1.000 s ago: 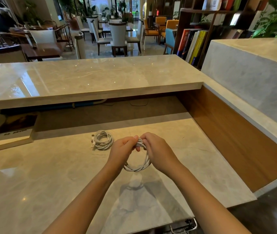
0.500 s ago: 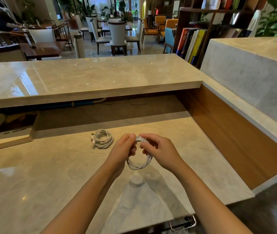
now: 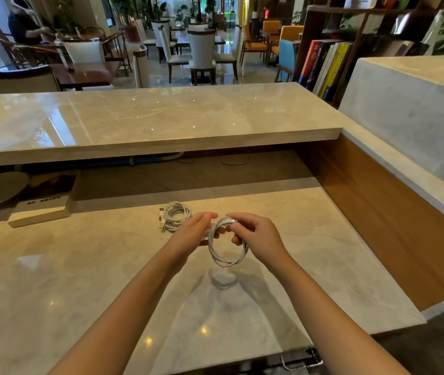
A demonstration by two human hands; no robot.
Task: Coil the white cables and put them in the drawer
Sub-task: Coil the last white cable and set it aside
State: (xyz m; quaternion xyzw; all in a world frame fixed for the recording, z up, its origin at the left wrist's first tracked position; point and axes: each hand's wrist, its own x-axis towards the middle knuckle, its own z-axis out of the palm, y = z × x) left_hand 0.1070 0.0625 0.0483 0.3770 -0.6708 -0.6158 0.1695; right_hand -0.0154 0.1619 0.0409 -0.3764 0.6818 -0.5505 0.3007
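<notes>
Within the last second the two hands have drawn apart at the top of the held coil [image 3: 227, 249]. They were bunched together over the strands there; now there is a gap between them and the ring shows whole. The right hand [image 3: 260, 236] has the coil: its fingers [image 3: 243, 218] are curled and pinch the top of the ring, where a white plug end [image 3: 231, 220] sits against the strands. The left hand [image 3: 192, 235] has eased off. Its fingers [image 3: 205, 216] lie nearly straight and close together against the ring's left side, and I see no pinch there.

The ring hangs in the air above the worktop [image 3: 80, 280], just right of the lying coil [image 3: 176, 218] and nearer the person. The lying coil rests on the worktop, already wound, its own plug ends at its left.

I judge the winding of this second cable as good as done, with the loose end being tucked or steadied. What remains is the drawer: only a metal drawer handle [image 3: 299, 359] shows, well nearer the person than the lying coil and below the worktop's near edge, and neither coil is in it yet
</notes>
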